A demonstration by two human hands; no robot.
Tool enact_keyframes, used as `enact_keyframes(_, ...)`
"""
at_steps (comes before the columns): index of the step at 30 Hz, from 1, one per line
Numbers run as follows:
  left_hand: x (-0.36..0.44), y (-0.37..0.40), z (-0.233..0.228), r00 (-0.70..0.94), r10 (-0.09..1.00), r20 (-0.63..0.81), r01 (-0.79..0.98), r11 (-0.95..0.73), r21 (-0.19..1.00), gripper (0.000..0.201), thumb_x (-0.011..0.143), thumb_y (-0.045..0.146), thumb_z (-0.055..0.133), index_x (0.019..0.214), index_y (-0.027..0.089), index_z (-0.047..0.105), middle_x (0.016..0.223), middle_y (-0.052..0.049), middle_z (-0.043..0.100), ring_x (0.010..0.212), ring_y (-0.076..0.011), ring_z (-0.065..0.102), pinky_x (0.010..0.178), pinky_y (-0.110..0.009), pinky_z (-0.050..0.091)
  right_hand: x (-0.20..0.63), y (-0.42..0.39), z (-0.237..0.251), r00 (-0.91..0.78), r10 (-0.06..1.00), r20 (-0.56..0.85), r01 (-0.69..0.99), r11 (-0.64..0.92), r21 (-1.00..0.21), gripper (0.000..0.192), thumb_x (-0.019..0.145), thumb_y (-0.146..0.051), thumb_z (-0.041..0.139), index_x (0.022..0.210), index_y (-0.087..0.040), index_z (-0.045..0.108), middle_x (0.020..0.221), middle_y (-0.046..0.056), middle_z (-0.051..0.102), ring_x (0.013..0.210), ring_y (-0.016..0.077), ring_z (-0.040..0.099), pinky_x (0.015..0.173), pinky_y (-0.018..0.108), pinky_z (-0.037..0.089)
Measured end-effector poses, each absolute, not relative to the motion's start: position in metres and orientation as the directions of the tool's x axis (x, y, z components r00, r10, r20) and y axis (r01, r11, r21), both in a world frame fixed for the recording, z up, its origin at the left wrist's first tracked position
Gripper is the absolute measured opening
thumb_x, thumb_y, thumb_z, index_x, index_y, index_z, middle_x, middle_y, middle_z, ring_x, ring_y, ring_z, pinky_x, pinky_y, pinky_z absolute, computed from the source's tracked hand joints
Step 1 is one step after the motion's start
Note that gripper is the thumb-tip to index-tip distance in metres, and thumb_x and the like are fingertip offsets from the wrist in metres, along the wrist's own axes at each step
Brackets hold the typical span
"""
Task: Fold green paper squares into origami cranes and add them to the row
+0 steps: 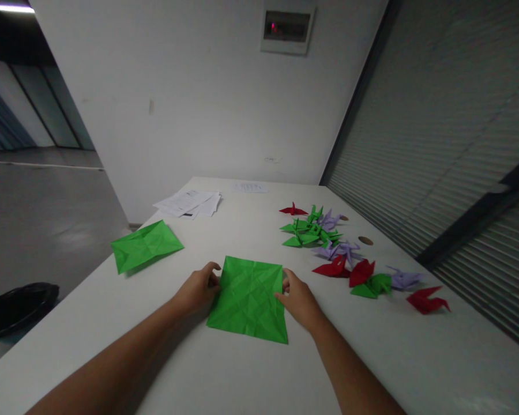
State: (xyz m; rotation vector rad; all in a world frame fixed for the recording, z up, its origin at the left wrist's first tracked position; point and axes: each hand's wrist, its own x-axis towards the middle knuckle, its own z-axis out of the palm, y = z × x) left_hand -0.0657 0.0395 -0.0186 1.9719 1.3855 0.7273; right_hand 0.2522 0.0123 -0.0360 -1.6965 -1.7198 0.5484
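A square sheet of green origami paper (251,297), covered in crease lines, lies unfolded in front of me on the white table. At its left edge, my left hand (199,288) has its fingers curled in against the paper. My right hand (300,297) grips the opposite edge, with the thumb on top and the other fingers bent at the side. Farther left rests another creased green paper (147,245), its near edge lifted slightly off the tabletop.
Folded paper cranes in green (309,233), purple (337,251) and red (428,301) are scattered along the table's (237,386) right side. Printed sheets (190,203) lie at the back left. A black-lined bin (19,308) stands left; window blinds (436,132) border the right.
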Motion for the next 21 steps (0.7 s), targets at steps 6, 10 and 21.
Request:
enact_keyframes(6,-0.072,0.047,-0.026,0.254,0.963,0.094,0.519,-0.217,0.827,0.044,0.075,0.019,0.067,0.118,0.021,0.059,0.085,-0.003,0.075,0.077,-0.021,0.07,0.071,-0.031,0.053,0.256,0.015,-0.034,0.024,0.997,0.069,0.435,0.052,-0.899,0.047,0.066,-0.014,0.069,0.112,-0.017,0.066,0.076,0.0,0.072,0.069,0.0198,0.066,0.063,0.029,0.051)
enact_keyframes(10,-0.074,0.053,-0.026,0.234,0.968,0.09,0.498,-0.199,0.844,0.038,0.071,0.023,0.069,0.109,0.019,0.069,0.08,-0.003,0.075,0.073,-0.0211,0.068,0.07,-0.031,0.052,0.26,0.015,-0.027,-0.038,0.995,0.091,0.443,0.099,-0.891,0.021,0.067,-0.018,0.068,0.086,-0.016,0.074,0.07,0.0,0.071,0.063,0.0172,0.058,0.059,0.027,0.043)
enact_keyframes(21,-0.076,0.055,-0.024,0.282,0.957,0.065,0.454,-0.192,0.87,0.017,0.07,0.027,0.062,0.074,0.017,0.075,0.07,-0.004,0.073,0.068,-0.0201,0.064,0.065,-0.03,0.048,0.264,0.012,-0.016,-0.124,0.99,0.066,0.361,0.107,-0.926,0.013,0.07,-0.028,0.069,0.072,-0.017,0.076,0.072,0.003,0.072,0.072,0.0217,0.062,0.067,0.03,0.047)
